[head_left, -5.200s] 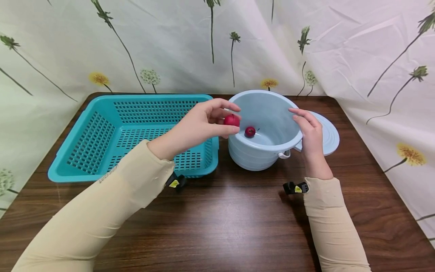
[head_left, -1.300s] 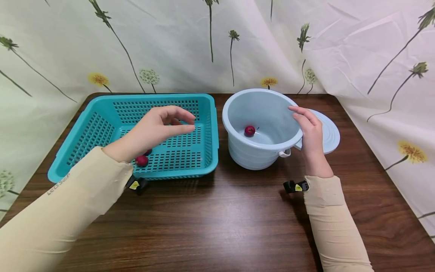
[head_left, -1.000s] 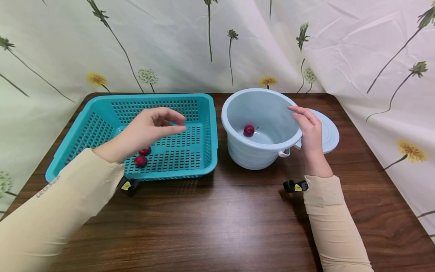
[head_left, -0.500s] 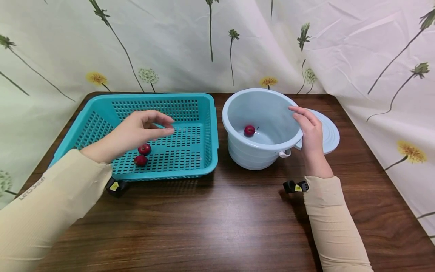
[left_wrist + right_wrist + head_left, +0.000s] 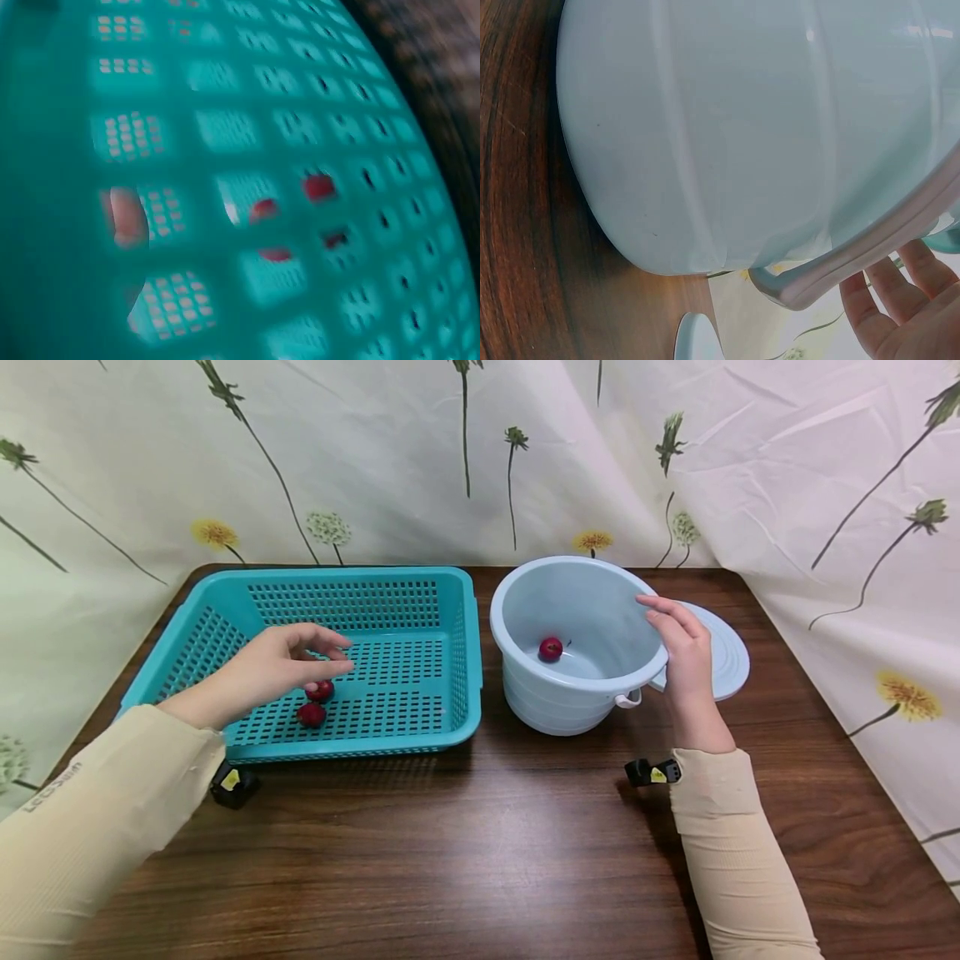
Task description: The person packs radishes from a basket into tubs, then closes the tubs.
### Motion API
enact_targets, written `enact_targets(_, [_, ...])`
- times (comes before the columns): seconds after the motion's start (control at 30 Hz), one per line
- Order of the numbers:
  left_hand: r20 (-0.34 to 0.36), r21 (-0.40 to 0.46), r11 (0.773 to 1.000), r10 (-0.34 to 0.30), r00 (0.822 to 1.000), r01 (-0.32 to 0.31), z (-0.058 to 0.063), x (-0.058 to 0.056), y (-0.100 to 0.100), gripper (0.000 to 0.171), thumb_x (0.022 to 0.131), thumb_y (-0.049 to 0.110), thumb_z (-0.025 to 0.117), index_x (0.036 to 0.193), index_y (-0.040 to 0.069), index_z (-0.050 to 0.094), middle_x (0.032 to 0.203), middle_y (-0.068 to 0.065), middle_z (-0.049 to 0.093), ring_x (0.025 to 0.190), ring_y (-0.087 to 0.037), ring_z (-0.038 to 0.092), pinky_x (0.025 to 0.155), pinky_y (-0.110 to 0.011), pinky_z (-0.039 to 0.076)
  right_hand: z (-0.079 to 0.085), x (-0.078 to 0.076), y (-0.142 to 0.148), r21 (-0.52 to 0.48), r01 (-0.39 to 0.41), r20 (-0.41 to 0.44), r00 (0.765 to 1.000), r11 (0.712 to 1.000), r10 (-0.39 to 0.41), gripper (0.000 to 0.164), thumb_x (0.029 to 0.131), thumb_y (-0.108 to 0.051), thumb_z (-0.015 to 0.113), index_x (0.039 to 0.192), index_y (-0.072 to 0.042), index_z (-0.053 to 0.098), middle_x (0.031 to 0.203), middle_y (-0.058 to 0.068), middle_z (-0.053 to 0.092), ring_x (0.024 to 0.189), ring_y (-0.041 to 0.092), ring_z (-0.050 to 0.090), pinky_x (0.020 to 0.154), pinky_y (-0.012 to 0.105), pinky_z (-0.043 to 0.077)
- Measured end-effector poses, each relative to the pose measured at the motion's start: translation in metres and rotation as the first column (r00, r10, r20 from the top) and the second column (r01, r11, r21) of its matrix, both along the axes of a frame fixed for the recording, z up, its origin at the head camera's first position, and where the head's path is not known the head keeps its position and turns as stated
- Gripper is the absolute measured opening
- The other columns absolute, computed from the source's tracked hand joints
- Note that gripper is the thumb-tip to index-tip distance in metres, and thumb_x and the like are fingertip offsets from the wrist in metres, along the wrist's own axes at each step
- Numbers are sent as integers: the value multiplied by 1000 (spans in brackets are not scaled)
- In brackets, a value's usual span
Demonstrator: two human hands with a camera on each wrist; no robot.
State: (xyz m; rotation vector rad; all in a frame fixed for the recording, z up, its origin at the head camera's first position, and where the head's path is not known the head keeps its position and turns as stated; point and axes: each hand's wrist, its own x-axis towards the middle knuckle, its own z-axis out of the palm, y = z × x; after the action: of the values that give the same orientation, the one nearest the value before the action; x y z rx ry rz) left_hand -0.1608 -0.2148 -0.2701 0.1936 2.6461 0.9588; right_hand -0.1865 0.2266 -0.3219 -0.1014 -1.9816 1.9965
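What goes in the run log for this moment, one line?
left hand: open, over two red fruits in teal basket | right hand: holds blue bucket rim | one red fruit in bucket | lid behind

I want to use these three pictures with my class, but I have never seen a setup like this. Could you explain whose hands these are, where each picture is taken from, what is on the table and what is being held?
No machine here: a person works with bare hands and wears three cameras. The wide picture comes from the head camera, looking down at a wooden table. The other two come from small cameras strapped to the wrists.

On the table stand a teal basket with two small red fruits in it, a pale blue bucket with one red fruit inside, and a round pale blue lid behind the bucket.

The left hand hovers over the basket beside the two fruits, fingers relaxed, holding nothing. Its wrist picture is a blurred look through the basket's wall. The right hand grips the bucket's rim; its wrist picture shows the bucket's side from close up.
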Motion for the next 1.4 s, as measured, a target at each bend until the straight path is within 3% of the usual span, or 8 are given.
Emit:
enact_targets(0.13, [37,-2,1000,6,999,-6,-12,-4,-14,57,98,44,60,141,8,49,133,-15,56,99,-20,64,80,-31,54,-1,0,0,-4,-3,-3,1000,1000,3,26,98,-18,53,111,-13,75,118,-4,65,120,15,52,91,27,45])
enact_targets(0.27, [83,-1,1000,-7,997,8,-21,-7,-25,60,98,42,61,142,3,46,132,-20,54,98,-24,66,82,-39,58,-1,1,0,-2,-2,2,1000,1000,2,26,98,-19,53,111,-14,75,117,-4,65,120,14,52,91,28,44])
enact_targets(0.53, [127,-7,999,-37,991,38,-25,-9,-28,56,97,34,65,137,-1,49,119,-17,57,98,-25,66,80,-43,60,-2,1,1,11,15,-4,1000,1000,-15,25,98,-19,54,109,-14,75,112,-7,66,119,14,53,91,27,43])
enact_targets(0.73, [168,-54,995,-70,983,80,-30,-10,-33,49,97,28,65,133,-3,52,125,-23,57,99,-26,65,77,-42,60,0,1,0,4,-1,-3,1000,1000,1,25,99,-20,54,111,-14,74,114,-6,65,117,14,54,89,26,46])
enact_targets(1.17, [297,-132,980,-106,949,151,-35,-14,-40,52,94,27,68,131,-6,52,124,-26,56,99,-26,63,75,-41,61,1,1,-1,32,3,7,1000,999,-3,27,99,-21,52,113,-14,74,115,-6,65,120,14,53,91,27,45])
enact_targets(1.3, [338,-148,965,-157,928,217,-36,-14,-44,54,93,23,69,133,-9,51,129,-32,53,101,-27,63,74,-40,60,1,1,-1,30,2,6,1000,1000,-2,27,99,-21,52,112,-14,74,116,-5,65,121,15,53,92,27,45])
enact_targets(1.4, [359,-158,950,-199,912,270,-36,-13,-47,51,93,19,69,132,-10,52,129,-33,53,93,-23,62,71,-37,59,1,1,-1,27,1,5,1000,1000,-1,26,99,-21,52,111,-14,75,117,-5,65,122,15,53,92,27,45])
